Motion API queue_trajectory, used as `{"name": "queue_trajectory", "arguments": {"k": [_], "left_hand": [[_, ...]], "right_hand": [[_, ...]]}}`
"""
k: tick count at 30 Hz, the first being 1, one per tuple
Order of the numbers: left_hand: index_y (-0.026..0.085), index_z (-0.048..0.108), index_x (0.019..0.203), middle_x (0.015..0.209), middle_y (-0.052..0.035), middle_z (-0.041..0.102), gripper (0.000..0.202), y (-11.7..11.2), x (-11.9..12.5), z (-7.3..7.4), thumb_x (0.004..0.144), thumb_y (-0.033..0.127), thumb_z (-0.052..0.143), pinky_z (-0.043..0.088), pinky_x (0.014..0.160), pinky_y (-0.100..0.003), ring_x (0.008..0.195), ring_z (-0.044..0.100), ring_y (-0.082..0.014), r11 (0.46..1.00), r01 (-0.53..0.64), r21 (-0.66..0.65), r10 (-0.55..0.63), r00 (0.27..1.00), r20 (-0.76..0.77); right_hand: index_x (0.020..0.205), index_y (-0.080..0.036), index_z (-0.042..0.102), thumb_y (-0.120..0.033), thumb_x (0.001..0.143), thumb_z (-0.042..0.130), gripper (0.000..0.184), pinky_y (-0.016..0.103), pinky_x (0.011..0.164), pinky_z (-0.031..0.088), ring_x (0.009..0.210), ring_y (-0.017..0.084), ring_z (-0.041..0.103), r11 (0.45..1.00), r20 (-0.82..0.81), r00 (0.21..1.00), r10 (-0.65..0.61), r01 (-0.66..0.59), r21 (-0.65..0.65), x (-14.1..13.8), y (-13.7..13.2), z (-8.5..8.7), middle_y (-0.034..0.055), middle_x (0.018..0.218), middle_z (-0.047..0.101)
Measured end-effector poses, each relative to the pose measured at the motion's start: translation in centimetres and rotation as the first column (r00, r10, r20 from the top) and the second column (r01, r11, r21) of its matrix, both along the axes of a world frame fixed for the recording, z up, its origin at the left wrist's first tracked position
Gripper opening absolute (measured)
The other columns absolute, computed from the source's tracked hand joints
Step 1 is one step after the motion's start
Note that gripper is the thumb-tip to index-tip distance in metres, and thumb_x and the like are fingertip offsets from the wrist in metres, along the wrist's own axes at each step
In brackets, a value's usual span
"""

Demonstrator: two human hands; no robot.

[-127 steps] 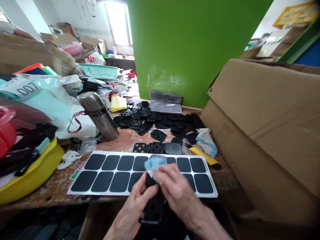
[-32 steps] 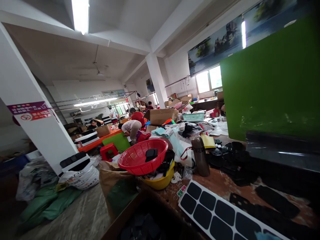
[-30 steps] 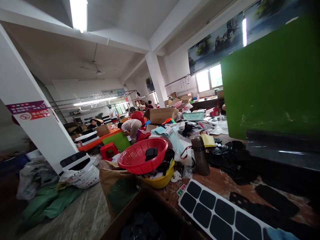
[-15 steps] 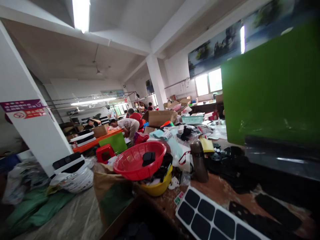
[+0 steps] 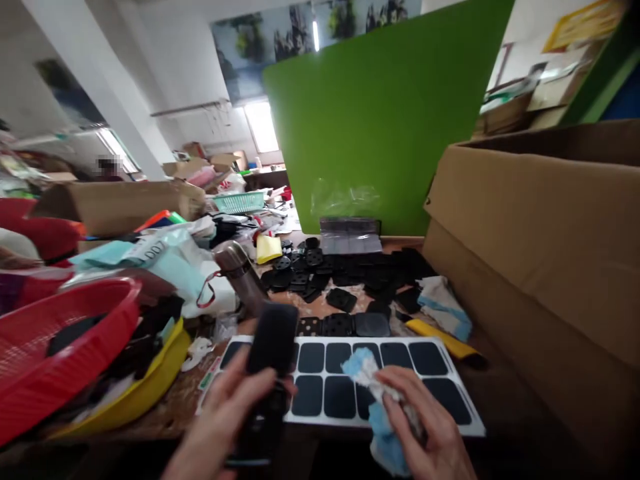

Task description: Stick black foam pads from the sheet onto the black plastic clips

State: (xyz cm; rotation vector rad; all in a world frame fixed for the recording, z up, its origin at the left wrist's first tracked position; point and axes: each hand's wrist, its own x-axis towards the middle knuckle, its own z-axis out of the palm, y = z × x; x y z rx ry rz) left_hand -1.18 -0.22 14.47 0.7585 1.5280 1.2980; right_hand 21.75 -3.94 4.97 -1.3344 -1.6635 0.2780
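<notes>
My left hand [image 5: 227, 403] is closed on a black, rounded, strap-like flat piece [image 5: 273, 337], held upright; its lower end is dark and blurred. In my right hand [image 5: 425, 420] is a crumpled blue-and-white cloth [image 5: 385, 437], gripped between thumb and fingers. Both hands are apart, above a white sheet [image 5: 475, 429] bearing rows of black rounded squares. Just behind the sheet lie black perforated pads [image 5: 337, 325]. A yellow-handled tool [image 5: 445, 341] rests to the right, beside another white-and-blue cloth [image 5: 445, 307].
A tall cardboard box [image 5: 540, 233] bounds the right side. Behind stands a green board [image 5: 375, 127], with a heap of black pieces [image 5: 360, 273] before it. To the left are a metal flask [image 5: 240, 270], a red basket [image 5: 100, 347] and a yellow basin [image 5: 145, 400].
My view has swung right and down to the table. Both hands have come into view, the left with the black piece and the right with the cloth.
</notes>
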Motion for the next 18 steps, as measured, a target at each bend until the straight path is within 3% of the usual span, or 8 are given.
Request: {"name": "queue_trajectory", "arguments": {"k": [1, 2, 3, 5, 7, 10, 14, 18], "left_hand": [[0.016, 0.062, 0.104, 0.065, -0.0035, 0.068, 0.049, -0.6, 1.5, -2.0, 0.058, 0.025, 0.073, 0.049, 0.054, -0.032, 0.056, 0.061, -0.0204, 0.973, 0.186, -0.135, -0.171, 0.978, 0.12], [0.017, 0.061, 0.106, 0.068, -0.0034, 0.068, 0.048, -1.3, 3.0, -3.9, 0.06, 0.024, 0.072, 0.048, 0.057, -0.03, 0.059, 0.062, -0.0191, 0.926, 0.336, -0.173, -0.295, 0.928, 0.228], [0.018, 0.06, 0.108, 0.07, -0.0033, 0.068, 0.047, -1.9, 4.3, -5.4, 0.062, 0.023, 0.07, 0.048, 0.06, -0.028, 0.061, 0.062, -0.0176, 0.887, 0.424, -0.181, -0.361, 0.884, 0.297], [0.018, 0.06, 0.106, 0.075, -0.0026, 0.068, 0.041, -2.6, 6.2, -7.2, 0.065, 0.02, 0.066, 0.046, 0.063, -0.024, 0.064, 0.061, -0.0147, 0.858, 0.488, -0.162, -0.41, 0.839, 0.357], [0.017, 0.062, 0.099, 0.074, -0.0017, 0.067, 0.033, -2.8, 6.9, -7.6, 0.066, 0.018, 0.063, 0.045, 0.063, -0.022, 0.064, 0.058, -0.0129, 0.84, 0.523, -0.143, -0.451, 0.821, 0.351], [0.015, 0.062, 0.094, 0.067, -0.0019, 0.064, 0.024, -2.5, 6.3, -7.4, 0.071, 0.018, 0.059, 0.043, 0.059, -0.021, 0.06, 0.055, -0.0122, 0.771, 0.624, -0.128, -0.558, 0.758, 0.337], [0.016, 0.061, 0.097, 0.073, -0.0014, 0.064, 0.027, -2.4, 5.5, -7.8, 0.07, 0.015, 0.059, 0.042, 0.065, -0.021, 0.064, 0.054, -0.0113, 0.809, 0.573, -0.133, -0.513, 0.798, 0.317], [0.015, 0.06, 0.099, 0.068, -0.0015, 0.062, 0.027, -2.7, 5.4, -8.5, 0.073, 0.016, 0.054, 0.041, 0.061, -0.022, 0.062, 0.052, -0.0117, 0.744, 0.657, -0.12, -0.589, 0.731, 0.345]], "right_hand": [[0.106, -0.021, 0.055, -0.019, 0.087, 0.044, 0.022, 0.021, 0.079, 0.051, 0.096, 0.016, 0.058, 0.999, -0.042, 0.998, -0.054, 0.053, -0.013, 0.1, 0.0, 0.2, 0.0064, 0.104, 0.058], [0.107, -0.022, 0.054, -0.018, 0.087, 0.044, 0.023, 0.022, 0.08, 0.05, 0.097, 0.016, 0.057, 0.997, -0.071, 0.994, -0.082, 0.081, -0.021, 0.1, -0.1, 0.3, 0.0064, 0.105, 0.057], [0.109, -0.022, 0.054, -0.016, 0.086, 0.043, 0.025, 0.023, 0.081, 0.05, 0.099, 0.017, 0.056, 0.998, -0.078, 0.995, -0.066, 0.064, -0.021, -0.1, -0.2, 0.4, 0.0066, 0.107, 0.056], [0.113, -0.023, 0.052, -0.011, 0.085, 0.041, 0.032, 0.028, 0.085, 0.048, 0.103, 0.018, 0.053, 0.995, -0.024, 0.995, 0.095, -0.096, -0.004, -0.6, -0.1, 0.1, 0.0071, 0.111, 0.054], [0.117, -0.022, 0.05, -0.006, 0.084, 0.038, 0.039, 0.034, 0.088, 0.047, 0.104, 0.02, 0.05, 0.973, 0.041, 0.972, 0.231, -0.232, 0.006, -1.2, 0.1, -0.6, 0.0079, 0.112, 0.053], [0.118, -0.02, 0.049, -0.002, 0.083, 0.035, 0.042, 0.04, 0.088, 0.046, 0.102, 0.021, 0.049, 0.984, 0.03, 0.984, 0.178, -0.179, 0.016, -2.0, 0.5, -1.6, 0.0095, 0.111, 0.053], [0.117, -0.019, 0.049, -0.001, 0.082, 0.036, 0.041, 0.037, 0.086, 0.047, 0.102, 0.021, 0.047, 0.959, 0.048, 0.958, 0.283, -0.284, 0.003, -2.6, 0.6, -2.2, 0.0097, 0.111, 0.052], [0.116, -0.019, 0.05, 0.0, 0.082, 0.035, 0.041, 0.04, 0.086, 0.046, 0.1, 0.021, 0.047, 0.976, 0.045, 0.977, 0.209, -0.211, 0.049, -3.0, 0.9, -2.0, 0.009, 0.109, 0.053]]}}
